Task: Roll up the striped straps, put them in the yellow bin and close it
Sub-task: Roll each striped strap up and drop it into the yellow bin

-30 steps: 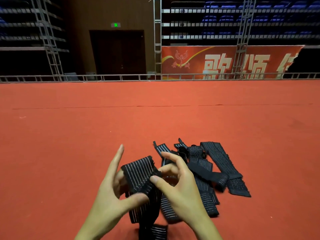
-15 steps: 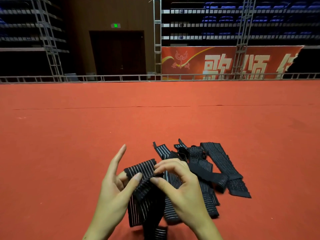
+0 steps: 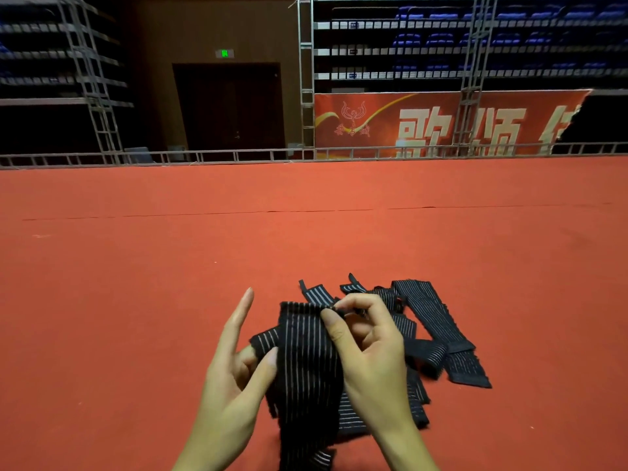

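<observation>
Held strap (image 3: 306, 365): a black band with thin pale stripes, which I see raised between both hands above the red carpet (image 3: 136, 300), its long side running from the top edge near the fingers down toward the bottom of the view, where its lower end passes out of frame. A fold or second layer sticks out to the left at mid-height.

Right hand (image 3: 370, 362): its grip is pressed together, thumb and forefinger pinching the strap's upper right corner; the other fingers curl in behind them.

Left hand (image 3: 234, 379): thumb and curled middle fingers pinch the protruding left edge of the strap, while the forefinger stands straight and free of the cloth, pointing up and away.

Strap pile (image 3: 431, 334): I count several more striped straps lying loose and overlapping on the carpet, just behind and to the right of the right hand; two narrow ends poke out at the far side, and one long strap runs diagonally to the right. All lie flat or crumpled, none rolled as far as I can tell.

Surroundings: the carpet reaches back to a low metal rail (image 3: 238, 156); beyond it stand a red banner (image 3: 424, 124), a dark door (image 3: 231, 107) under a green sign (image 3: 224, 53), and tiers of blue seats (image 3: 475, 39).
</observation>
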Tool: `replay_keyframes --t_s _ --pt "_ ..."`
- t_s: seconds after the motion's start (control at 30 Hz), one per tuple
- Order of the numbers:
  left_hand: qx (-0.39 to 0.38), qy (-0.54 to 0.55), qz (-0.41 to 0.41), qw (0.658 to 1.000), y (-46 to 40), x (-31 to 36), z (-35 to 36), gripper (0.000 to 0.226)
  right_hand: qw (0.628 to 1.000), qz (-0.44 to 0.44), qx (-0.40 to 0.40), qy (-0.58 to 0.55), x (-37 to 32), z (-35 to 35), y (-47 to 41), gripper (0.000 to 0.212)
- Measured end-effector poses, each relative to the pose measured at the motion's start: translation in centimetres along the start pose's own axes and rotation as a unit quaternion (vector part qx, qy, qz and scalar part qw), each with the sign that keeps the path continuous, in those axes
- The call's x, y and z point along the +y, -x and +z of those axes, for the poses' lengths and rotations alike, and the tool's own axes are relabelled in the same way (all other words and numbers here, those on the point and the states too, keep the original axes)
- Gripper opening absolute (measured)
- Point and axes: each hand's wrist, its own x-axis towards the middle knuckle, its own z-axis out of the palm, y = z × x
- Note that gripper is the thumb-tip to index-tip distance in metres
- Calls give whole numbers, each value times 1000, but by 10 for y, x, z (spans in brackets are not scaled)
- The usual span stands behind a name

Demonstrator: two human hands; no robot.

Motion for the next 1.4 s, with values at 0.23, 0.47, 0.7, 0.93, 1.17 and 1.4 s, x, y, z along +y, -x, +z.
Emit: replay_keyframes --t_s 0.23,0.47,0.7,0.93,1.17,1.4 --pt "-11 -43 28 999 -5 0 0 73 996 75 -45 8 15 -7 -5 18" --pt "-59 -128 58 988 -4 -2 -11 87 979 176 -102 -31 15 -13 -7 15" --pt "-114 -145 36 982 -2 7 -16 105 980 166 -66 -84 12 -7 1 11" --pt "98 70 -150 981 -22 -6 -6 58 989 109 -97 -14 10 -6 11 20" --pt "213 61 -121 968 -34 -24 -12 74 977 133 -166 35 -4 -22 18 10" --pt "231 -30 -17 972 -34 -29 -22 82 979 131 -153 -19 -21 -28 13 8"
